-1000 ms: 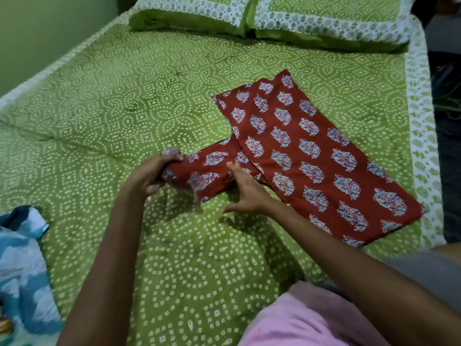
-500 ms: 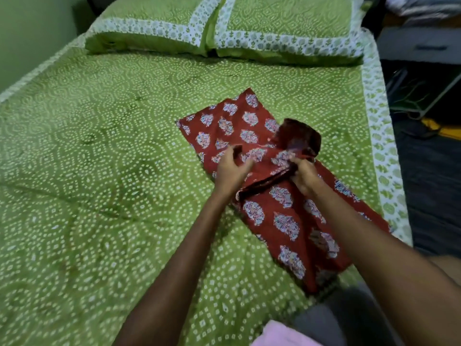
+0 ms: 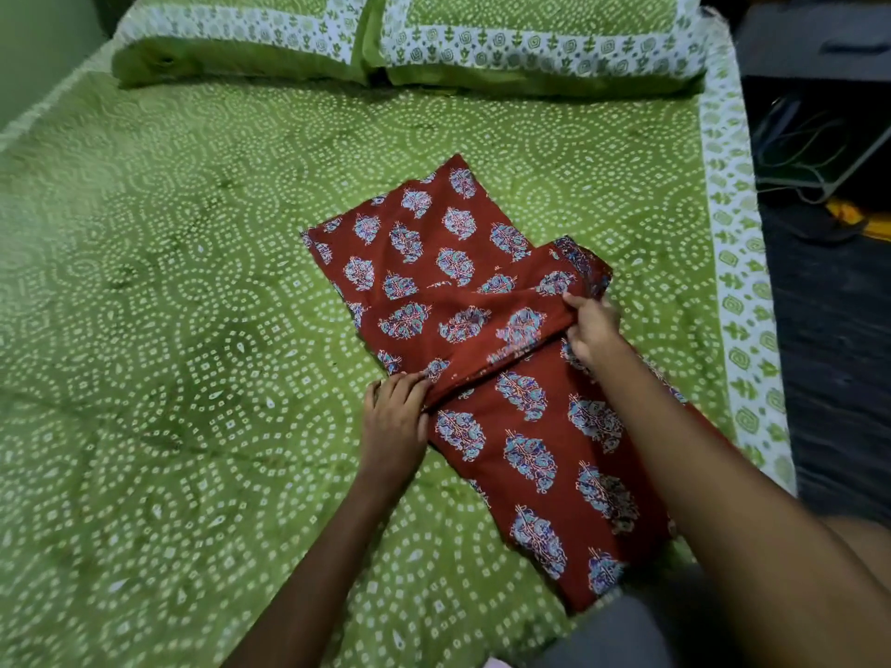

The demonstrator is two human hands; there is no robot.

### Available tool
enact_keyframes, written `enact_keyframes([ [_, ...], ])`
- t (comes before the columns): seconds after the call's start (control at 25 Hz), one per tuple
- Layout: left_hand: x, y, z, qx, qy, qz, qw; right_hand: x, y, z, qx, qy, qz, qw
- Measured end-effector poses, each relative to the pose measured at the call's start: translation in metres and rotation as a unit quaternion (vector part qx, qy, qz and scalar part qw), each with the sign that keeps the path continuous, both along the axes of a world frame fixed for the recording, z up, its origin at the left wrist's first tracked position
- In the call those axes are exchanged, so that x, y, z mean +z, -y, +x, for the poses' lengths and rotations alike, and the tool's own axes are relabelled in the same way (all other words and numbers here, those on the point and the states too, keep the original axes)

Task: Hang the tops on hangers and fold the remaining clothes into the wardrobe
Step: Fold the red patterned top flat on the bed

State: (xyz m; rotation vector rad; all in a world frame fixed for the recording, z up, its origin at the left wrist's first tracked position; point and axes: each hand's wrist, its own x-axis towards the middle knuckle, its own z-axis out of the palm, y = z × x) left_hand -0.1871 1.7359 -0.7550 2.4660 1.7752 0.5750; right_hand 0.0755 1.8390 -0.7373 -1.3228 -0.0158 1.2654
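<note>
Head view: left hand (image 3: pixel 395 417) and right hand (image 3: pixel 595 330) pinch red printed top's (image 3: pixel 482 325) folded-over sleeve on bed (image 3: pixel 193 330); folding step, next flatten fold.

Both bare forearms outstretched, left hand (image 3: pixel 395 417) and right hand (image 3: pixel 595 330) each with fingers pinching cloth.

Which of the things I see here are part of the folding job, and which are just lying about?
Part of the job: red printed garment; left hand and right hand, both gripping its folded sleeve.

Just lying about: green bedsheet; two pillows; cables on the floor.
</note>
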Motion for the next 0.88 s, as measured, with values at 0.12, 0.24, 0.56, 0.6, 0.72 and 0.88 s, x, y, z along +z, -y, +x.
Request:
enact_keyframes([
  [0.12, 0.001, -0.002, -0.003, 0.002, -0.017, -0.01, 1.0, -0.009, -0.005, 0.019, 0.016, 0.122, -0.049, 0.991],
  [0.24, 0.024, -0.021, 0.003, 0.027, 0.0, -0.076, 0.997, 0.001, -0.01, 0.031, 0.051, 0.192, -0.046, 0.979],
  [0.56, 0.016, -0.06, -0.001, 0.023, -0.085, -0.172, 0.981, 0.014, -0.016, 0.046, 0.016, 0.159, -0.018, 0.987],
  [0.6, 0.011, -0.057, -0.001, 0.033, -0.098, -0.168, 0.98, 0.014, -0.021, 0.047, 0.038, 0.227, -0.047, 0.972],
  [0.72, 0.012, -0.057, 0.002, 0.044, -0.114, -0.175, 0.977, 0.021, -0.032, 0.047, 0.166, 0.419, -0.092, 0.888],
  [0.88, 0.01, -0.054, 0.002, 0.043, -0.113, -0.169, 0.978, 0.023, -0.04, 0.043, 0.297, 0.655, -0.125, 0.683],
])
